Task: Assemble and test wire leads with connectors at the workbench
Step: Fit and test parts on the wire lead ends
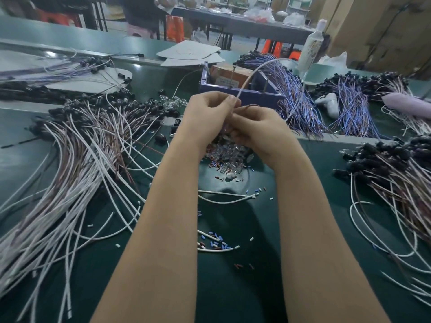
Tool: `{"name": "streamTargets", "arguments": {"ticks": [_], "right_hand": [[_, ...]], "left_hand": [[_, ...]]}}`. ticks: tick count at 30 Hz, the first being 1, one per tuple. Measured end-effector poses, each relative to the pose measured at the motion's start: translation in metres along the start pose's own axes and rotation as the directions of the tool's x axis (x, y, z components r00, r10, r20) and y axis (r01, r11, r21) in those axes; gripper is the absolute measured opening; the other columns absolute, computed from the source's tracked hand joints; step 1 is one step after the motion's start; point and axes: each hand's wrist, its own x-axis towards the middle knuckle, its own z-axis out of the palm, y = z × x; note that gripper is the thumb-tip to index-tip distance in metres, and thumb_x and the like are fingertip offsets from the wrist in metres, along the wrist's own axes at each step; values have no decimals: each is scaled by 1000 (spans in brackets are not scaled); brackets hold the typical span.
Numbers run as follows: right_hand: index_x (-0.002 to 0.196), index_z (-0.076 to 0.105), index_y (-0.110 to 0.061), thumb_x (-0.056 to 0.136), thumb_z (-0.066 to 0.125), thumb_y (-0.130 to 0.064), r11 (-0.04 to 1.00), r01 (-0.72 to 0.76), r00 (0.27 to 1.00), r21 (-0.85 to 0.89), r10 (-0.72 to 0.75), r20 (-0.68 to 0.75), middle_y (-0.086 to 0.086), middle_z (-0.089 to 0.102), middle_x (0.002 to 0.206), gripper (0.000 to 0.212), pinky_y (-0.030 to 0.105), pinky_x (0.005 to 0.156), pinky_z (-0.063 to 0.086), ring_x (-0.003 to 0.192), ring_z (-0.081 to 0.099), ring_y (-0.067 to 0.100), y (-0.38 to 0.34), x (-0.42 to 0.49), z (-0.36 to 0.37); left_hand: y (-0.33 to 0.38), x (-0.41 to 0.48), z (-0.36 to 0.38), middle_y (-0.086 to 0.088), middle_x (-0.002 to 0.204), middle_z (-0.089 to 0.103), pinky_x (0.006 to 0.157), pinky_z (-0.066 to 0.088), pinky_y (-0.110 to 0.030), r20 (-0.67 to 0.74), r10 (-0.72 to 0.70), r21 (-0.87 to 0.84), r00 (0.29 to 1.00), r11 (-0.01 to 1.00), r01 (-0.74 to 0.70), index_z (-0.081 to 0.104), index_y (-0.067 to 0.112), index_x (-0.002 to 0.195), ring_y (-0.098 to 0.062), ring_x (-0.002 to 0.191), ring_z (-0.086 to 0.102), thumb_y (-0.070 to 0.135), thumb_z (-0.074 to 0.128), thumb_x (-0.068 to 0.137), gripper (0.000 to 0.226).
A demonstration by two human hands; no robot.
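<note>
My left hand (208, 115) and my right hand (255, 127) meet above the middle of the green bench. The left thumb and fingers pinch a white wire lead (250, 75) that arcs up and to the right over the purple box. My right hand curls round the lead's lower end together with a thin brown wire (248, 106); what sits at the tip is hidden by the fingers. Under the hands lies a heap of clear connectors (229, 157).
A large pile of white and brown leads with black caps (88, 145) covers the left. Blue-purple lead bundles (296, 99) and more capped leads (396, 173) lie right. A purple box (242, 94), a white handheld tool (328, 104) and small cut sleeve bits (215, 240) are scattered around.
</note>
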Motion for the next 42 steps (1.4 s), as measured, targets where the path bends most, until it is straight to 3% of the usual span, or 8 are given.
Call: {"name": "streamTargets", "arguments": {"ticks": [3,6,15,22,31,35,39,42], "right_hand": [[80,62,-11,90,62,-9,988,-2,988,156,26,-150,-2,65,59,10,18,54,48,52,57,7,-4,0,-3],[81,63,-11,89,63,-9,965,1,974,261,58,-218,-3,65,58,9,17,54,48,54,57,8,-5,0,-8],[82,66,-6,87,65,-7,925,-31,984,379,95,-151,-3,61,58,5,14,50,41,55,47,8,-3,0,-8],[82,67,-4,88,64,-7,927,-24,982,374,92,-166,-2,60,57,7,14,49,44,51,50,6,-4,0,-7],[78,64,-6,88,63,-5,904,-15,973,427,112,-203,-2,58,54,11,14,45,40,47,47,5,-5,2,-2],[77,63,-8,88,63,-5,903,-15,971,430,115,-208,-3,58,51,11,13,44,40,45,47,4,-5,3,-2],[76,62,-10,88,64,-5,886,12,957,463,125,-263,-5,58,50,13,14,43,40,44,48,3,-5,4,-5],[76,61,-10,88,64,-6,882,29,949,471,124,-290,-5,59,49,13,14,43,41,44,49,3,-5,4,-10]], "left_hand": [[-4,2,-2,1,84,66,65,50,-17,19,-70,16,997,997,69,66,15,97,-6,70,61,19,50,98,16],[-7,1,-2,2,88,69,75,54,-25,108,-171,56,979,985,166,64,21,88,-6,77,67,24,45,100,22],[-7,0,7,-1,75,65,63,54,-18,91,-119,-63,989,990,125,61,15,84,-6,65,61,13,57,94,11],[-8,1,6,1,70,64,50,45,-12,30,-33,67,999,997,31,61,17,78,-1,55,55,15,58,93,15],[-9,2,9,4,68,63,60,45,-15,-73,-8,53,997,999,12,62,18,74,-5,63,55,15,63,87,14],[-9,3,7,4,66,51,49,37,-10,-88,-78,15,993,997,79,59,20,71,-5,59,43,17,62,88,17],[-7,5,8,-2,76,49,64,35,-27,-74,-193,-45,978,981,191,61,14,76,-13,71,42,20,61,87,13],[-8,6,3,0,78,55,69,38,-26,-98,-235,-108,967,968,225,63,16,79,-12,75,48,21,63,86,9]]}}
